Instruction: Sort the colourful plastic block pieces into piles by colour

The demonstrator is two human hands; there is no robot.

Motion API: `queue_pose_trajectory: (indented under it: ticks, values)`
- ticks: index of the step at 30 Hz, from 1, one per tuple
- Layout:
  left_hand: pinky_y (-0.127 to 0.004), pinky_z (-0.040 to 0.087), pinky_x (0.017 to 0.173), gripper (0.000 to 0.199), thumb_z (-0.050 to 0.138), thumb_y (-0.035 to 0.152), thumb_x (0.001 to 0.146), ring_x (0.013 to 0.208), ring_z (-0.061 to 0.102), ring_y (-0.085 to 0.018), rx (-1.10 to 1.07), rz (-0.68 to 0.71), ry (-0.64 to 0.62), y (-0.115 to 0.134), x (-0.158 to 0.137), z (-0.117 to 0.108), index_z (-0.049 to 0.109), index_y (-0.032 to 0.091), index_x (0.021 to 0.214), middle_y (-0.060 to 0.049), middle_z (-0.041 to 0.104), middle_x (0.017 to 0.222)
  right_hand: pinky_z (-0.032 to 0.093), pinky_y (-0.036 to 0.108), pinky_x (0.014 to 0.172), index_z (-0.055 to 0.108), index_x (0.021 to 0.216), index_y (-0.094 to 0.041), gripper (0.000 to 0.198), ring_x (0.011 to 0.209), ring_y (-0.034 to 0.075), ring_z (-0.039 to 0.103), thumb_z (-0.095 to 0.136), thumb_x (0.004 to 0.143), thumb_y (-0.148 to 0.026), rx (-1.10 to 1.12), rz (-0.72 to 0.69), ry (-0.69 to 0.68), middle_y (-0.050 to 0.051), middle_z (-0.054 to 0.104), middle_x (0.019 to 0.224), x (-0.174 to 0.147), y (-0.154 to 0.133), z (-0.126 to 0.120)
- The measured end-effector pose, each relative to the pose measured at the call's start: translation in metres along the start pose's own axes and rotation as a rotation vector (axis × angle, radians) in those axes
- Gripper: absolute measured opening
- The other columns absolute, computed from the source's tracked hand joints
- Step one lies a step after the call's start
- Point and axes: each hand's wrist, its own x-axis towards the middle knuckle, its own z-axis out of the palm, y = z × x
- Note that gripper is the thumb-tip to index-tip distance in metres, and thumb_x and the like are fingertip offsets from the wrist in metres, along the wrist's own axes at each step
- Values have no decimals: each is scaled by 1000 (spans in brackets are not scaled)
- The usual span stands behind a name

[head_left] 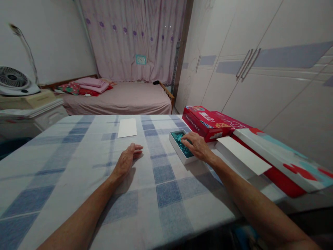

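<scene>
My right hand [196,145] reaches over a small white open-topped box [183,155] on the table. Many small teal pieces [179,137] that look like jigsaw puzzle pieces fill the box. The fingers of this hand are bent and apart, with their tips at the pieces; no piece shows lifted between them. My left hand [128,159] rests on the tablecloth to the left of the box, holding nothing, its fingers loosely stretched to the right. Beyond it lies a blank white card [127,127], flat on the cloth.
A blue-and-white checked tablecloth [166,189] covers the table. At the right stand a red printed box [205,123], a long white-and-red box [283,156] and an open white tray-like box [241,154]. Behind are a bed [130,95], wardrobe doors [260,86] and a fan [15,81].
</scene>
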Motion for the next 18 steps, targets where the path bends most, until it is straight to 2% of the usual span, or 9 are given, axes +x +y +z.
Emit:
queue_pose_trajectory:
  ticks: [3,8,10,14,18]
  values:
    - [-44,48,93,75,52,84,64,98,64,-28,11,-5,-2,2,-1,0,70,16,90,-14,69,108,40,35,95,68,109,-21,28,110,21,56,48,94,-34,-5,-11,14,8,66,114,8,0,4]
    - [-45,48,92,74,52,83,64,97,64,-28,20,-9,-1,4,-3,0,70,16,90,-13,71,98,38,45,99,63,121,-21,33,127,28,45,49,93,-33,-124,17,-115,9,59,132,11,3,20]
    - [-45,48,93,75,52,83,64,96,64,-28,13,-4,0,2,-2,0,70,15,90,-14,70,102,36,45,101,63,119,-20,33,126,28,45,50,93,-34,-135,32,-114,10,58,133,9,2,22]
    - [-45,48,93,76,54,84,61,96,64,-28,10,-7,0,1,0,1,70,15,89,-15,69,106,37,40,98,62,121,-19,33,118,24,50,47,94,-32,-103,12,9,11,62,124,16,-7,18]
    - [-45,48,92,76,54,85,60,94,64,-28,19,-1,5,2,-1,1,71,16,87,-14,70,102,36,39,100,64,118,-20,31,119,23,50,48,92,-26,-78,-70,-47,9,65,120,30,-12,22]
